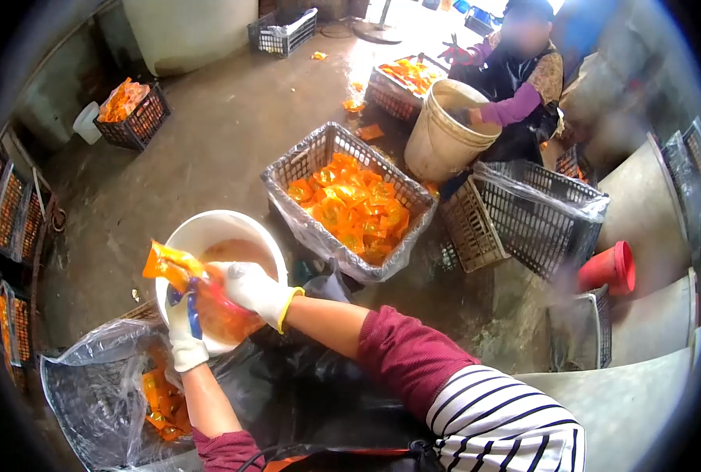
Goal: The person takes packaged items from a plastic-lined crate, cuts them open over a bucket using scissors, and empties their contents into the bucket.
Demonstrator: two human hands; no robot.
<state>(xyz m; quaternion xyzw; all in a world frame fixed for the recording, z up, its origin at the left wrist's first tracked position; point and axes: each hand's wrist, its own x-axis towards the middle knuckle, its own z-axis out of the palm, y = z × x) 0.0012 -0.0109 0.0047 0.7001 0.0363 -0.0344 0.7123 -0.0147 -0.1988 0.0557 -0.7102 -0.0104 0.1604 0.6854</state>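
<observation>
Packet (173, 267), orange, pinched in our left hand (183, 324) over the white bucket (224, 223), our right hand (246, 288) curled around a blurred red item (226, 302), orange packets (346, 206) in the lined crate (374, 167) beyond

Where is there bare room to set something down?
The open wet floor between the white bucket and the far-left black crate looks bare. The right is crowded: tipped dark crate, red bucket, pale vats.
</observation>
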